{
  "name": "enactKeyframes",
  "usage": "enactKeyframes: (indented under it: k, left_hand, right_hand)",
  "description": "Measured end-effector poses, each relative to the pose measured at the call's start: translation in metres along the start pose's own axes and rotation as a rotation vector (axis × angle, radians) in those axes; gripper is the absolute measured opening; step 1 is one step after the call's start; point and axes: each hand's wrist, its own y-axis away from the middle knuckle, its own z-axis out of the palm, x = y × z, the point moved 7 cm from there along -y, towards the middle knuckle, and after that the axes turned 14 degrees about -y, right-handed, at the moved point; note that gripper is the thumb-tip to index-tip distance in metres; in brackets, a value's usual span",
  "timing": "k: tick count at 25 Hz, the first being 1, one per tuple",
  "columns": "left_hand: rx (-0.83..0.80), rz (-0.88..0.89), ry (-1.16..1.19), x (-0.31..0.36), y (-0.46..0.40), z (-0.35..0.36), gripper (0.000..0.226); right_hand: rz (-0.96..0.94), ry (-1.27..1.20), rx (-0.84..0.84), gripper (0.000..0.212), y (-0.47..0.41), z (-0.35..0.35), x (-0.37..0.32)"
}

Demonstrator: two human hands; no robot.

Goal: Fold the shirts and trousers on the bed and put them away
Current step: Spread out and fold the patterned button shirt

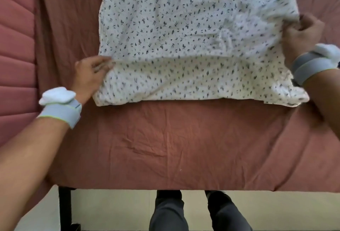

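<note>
A white shirt (184, 33) with a small dark leaf print lies spread across the bed (165, 148), which has a rust-brown sheet. Its near long edge is lifted into a fold. My left hand (90, 76) pinches the shirt's left edge, with the fingers curled into the cloth. My right hand (301, 33) grips the bunched cloth at the shirt's right side, near a sleeve. Both wrists wear grey bands with white pads. The shirt's top right corner runs out of view.
A padded pink headboard or cushion (16, 56) borders the bed on the left. The bed's near edge runs along the bottom, with a black frame leg (64, 208) below it. My legs in dark trousers (198, 212) stand on a pale floor.
</note>
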Motion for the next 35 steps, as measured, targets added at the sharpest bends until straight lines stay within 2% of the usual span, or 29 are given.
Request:
enactKeyframes:
  k: [3, 4, 6, 8, 10, 12, 14, 16, 18, 19, 21, 23, 24, 25, 27, 28, 30, 31, 33, 35]
  left_hand:
    - [0.028, -0.202, 0.044, -0.026, 0.002, 0.01, 0.057]
    - [0.044, -0.286, 0.075, -0.037, 0.015, 0.017, 0.064]
    - [0.054, -0.406, 0.114, -0.063, 0.054, 0.03, 0.068]
    - [0.023, -0.485, 0.205, -0.084, 0.078, 0.041, 0.063]
    - [-0.031, -0.533, 0.329, -0.09, 0.083, 0.05, 0.052]
    - [-0.122, -0.557, 0.415, -0.085, 0.077, 0.059, 0.029]
    - [-0.151, -0.543, 0.437, -0.078, 0.071, 0.061, 0.007]
    - [-0.073, -0.52, 0.397, -0.082, 0.066, 0.049, 0.011]
    - [-0.033, -0.499, 0.323, -0.102, 0.067, 0.032, 0.005]
    - [-0.048, -0.476, 0.26, -0.114, 0.069, 0.024, 0.003]
    - [-0.093, -0.481, 0.161, -0.138, 0.081, 0.009, 0.013]
    - [-0.187, -0.516, 0.036, -0.153, 0.107, 0.0, 0.018]
    - [-0.213, -0.51, -0.085, -0.154, 0.119, -0.003, 0.021]
    - [-0.201, -0.494, -0.213, -0.153, 0.13, -0.009, 0.025]
    - [-0.058, -0.44, -0.329, -0.13, 0.136, -0.024, 0.044]
    - [0.042, -0.354, -0.327, -0.106, 0.13, -0.03, 0.05]
    - [0.131, -0.109, -0.247, -0.037, 0.108, -0.021, 0.05]
    - [0.073, -0.045, -0.138, 0.003, 0.096, -0.005, 0.049]
    - [-0.171, -0.031, 0.082, 0.083, 0.07, 0.043, 0.052]
    - [-0.365, -0.074, 0.183, 0.143, 0.043, 0.097, 0.063]
  right_hand:
    - [-0.022, 0.371, -0.058, 0.059, 0.018, 0.015, -0.009]
    - [-0.111, 0.43, -0.109, 0.064, 0.037, 0.023, -0.009]
    - [-0.358, 0.464, -0.36, 0.073, 0.099, 0.05, 0.0]
    - [-0.486, 0.643, -0.667, 0.087, 0.158, 0.069, 0.035]
    - [-0.544, 0.756, -0.791, 0.093, 0.187, 0.071, 0.063]
    - [-0.522, 0.738, -0.745, 0.082, 0.188, 0.063, 0.072]
    - [-0.5, 0.734, -0.591, 0.064, 0.171, 0.045, 0.069]
    - [-0.529, 0.829, -0.486, 0.055, 0.155, 0.03, 0.068]
    - [-0.573, 0.877, -0.542, 0.043, 0.151, 0.023, 0.073]
    - [-0.612, 0.855, -0.602, 0.043, 0.156, 0.024, 0.074]
    - [-0.709, 0.792, -0.739, 0.052, 0.18, 0.023, 0.072]
    - [-0.666, 0.823, -0.934, 0.045, 0.219, 0.031, 0.08]
    - [-0.537, 0.889, -1.046, 0.039, 0.235, 0.033, 0.084]
    - [-0.395, 0.959, -1.137, 0.034, 0.249, 0.034, 0.089]
    - [-0.247, 0.984, -1.194, 0.024, 0.26, 0.036, 0.087]
    - [-0.215, 0.921, -1.161, 0.025, 0.256, 0.038, 0.078]
    - [-0.234, 0.654, -0.913, 0.028, 0.228, 0.037, 0.048]
    - [-0.239, 0.502, -0.727, 0.027, 0.206, 0.033, 0.033]
    - [-0.15, 0.279, -0.405, 0.036, 0.156, 0.02, 0.016]
    - [0.121, 0.089, -0.318, 0.055, 0.115, 0.025, 0.025]
